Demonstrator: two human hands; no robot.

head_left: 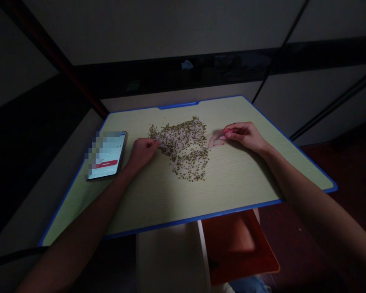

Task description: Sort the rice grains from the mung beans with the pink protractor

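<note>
A thin spread of small green beans mixed with white grains (183, 136) lies on the pale tabletop (232, 179). At its left edge, my left hand (144, 150) is closed, fingertips touching the spread; whatever it pinches is too small to make out. On the other side, my right hand (245, 133) pinches a clear, pink-edged protractor (216, 139) between thumb and fingers. The protractor's curved edge points left and comes close to the right border of the spread. A lower lobe of the grains reaches toward the table's front.
A phone (108, 156) with a lit screen lies at the table's left side, beside my left wrist. Blue trim (183, 221) runs along the table's edge. Below the front edge are a pale open drawer (171, 260) and an orange seat (238, 248). Cabinet panels stand behind the table.
</note>
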